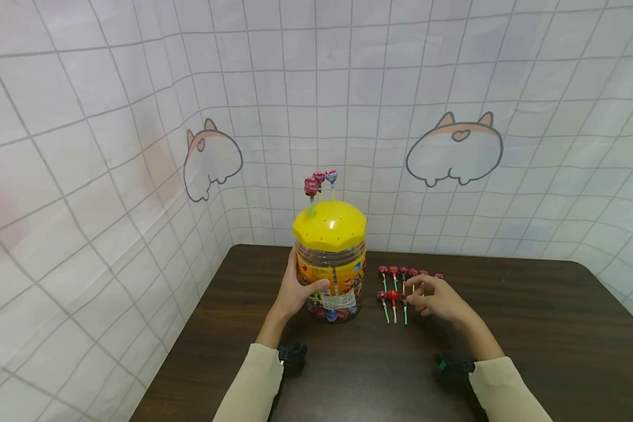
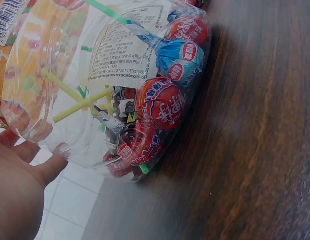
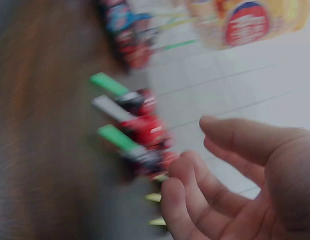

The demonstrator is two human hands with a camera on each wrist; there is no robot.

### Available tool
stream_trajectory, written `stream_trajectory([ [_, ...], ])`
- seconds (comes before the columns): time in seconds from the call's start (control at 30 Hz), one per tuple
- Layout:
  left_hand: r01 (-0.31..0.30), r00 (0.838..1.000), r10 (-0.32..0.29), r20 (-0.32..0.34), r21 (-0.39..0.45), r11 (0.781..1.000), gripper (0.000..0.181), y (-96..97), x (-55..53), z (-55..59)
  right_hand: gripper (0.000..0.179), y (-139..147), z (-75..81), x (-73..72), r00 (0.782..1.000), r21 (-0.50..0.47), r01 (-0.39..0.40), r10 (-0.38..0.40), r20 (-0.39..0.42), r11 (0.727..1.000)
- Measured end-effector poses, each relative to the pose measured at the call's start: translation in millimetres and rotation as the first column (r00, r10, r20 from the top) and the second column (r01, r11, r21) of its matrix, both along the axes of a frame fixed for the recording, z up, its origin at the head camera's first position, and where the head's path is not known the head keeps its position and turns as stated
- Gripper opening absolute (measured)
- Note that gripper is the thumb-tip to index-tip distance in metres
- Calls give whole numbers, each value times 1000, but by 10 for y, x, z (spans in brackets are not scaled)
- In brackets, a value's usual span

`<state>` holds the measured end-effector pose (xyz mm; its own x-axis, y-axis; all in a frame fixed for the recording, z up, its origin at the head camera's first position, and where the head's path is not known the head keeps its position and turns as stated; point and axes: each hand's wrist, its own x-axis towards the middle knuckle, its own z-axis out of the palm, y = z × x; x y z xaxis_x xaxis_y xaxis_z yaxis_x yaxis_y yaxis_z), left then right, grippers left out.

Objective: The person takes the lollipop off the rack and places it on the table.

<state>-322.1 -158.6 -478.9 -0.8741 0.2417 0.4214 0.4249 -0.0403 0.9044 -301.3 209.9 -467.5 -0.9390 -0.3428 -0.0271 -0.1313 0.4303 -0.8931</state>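
A clear candy jar (image 1: 331,275) with a yellow scalloped lid (image 1: 334,225) stands upright, lollipops packed inside. My left hand (image 1: 297,291) grips its left side, thumb across the front; the left wrist view shows the hand (image 2: 20,182) against the clear plastic. Several wrapped lollipops (image 1: 311,186) stick up from holes in the lid. Right of the jar, my right hand (image 1: 434,298) hovers over two rows of lollipops. It holds nothing; thumb and bent fingers are apart in the right wrist view. Nearest it is a front-row lollipop (image 1: 404,308), beside a bright red one (image 1: 393,306).
Several more lollipops (image 1: 394,274) lie in the back row, partly hidden by the right hand. The dark wooden table (image 1: 527,316) extends right and towards me. A white gridded cloth wall (image 1: 380,140) rises behind and to the left.
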Motion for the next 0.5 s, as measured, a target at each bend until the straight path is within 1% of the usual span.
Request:
stream_trajectory([
  [0.1, 6, 1000, -5, -13, 5, 1000, 106, 10, -12, 4, 41, -5, 217, 59, 996, -38, -29, 26, -85, 999],
  [0.2, 0, 1000, 0, -14, 8, 1000, 105, 10, -19, -2, 37, -71, 432, 139, 984, -99, -19, 1, -177, 995],
  [0.3, 2, 1000, -2, -8, 6, 1000, 104, 9, -17, -1, 36, -191, 643, 204, 965, -139, 2, -39, -260, 990],
  [0.37, 2, 1000, -2, -4, 6, 1000, 103, 11, -10, 2, 36, -300, 798, 224, 951, -140, 14, -56, -303, 990],
  [0.43, 0, 1000, 0, -1, 5, 1000, 103, 12, -8, -1, 35, -436, 973, 225, 937, -139, 5, -53, -345, 990],
  [0.5, 1, 1000, -1, 0, 6, 1000, 103, 11, -9, -7, 33, -586, 1155, 212, 918, -137, -7, -48, -395, 991],
])
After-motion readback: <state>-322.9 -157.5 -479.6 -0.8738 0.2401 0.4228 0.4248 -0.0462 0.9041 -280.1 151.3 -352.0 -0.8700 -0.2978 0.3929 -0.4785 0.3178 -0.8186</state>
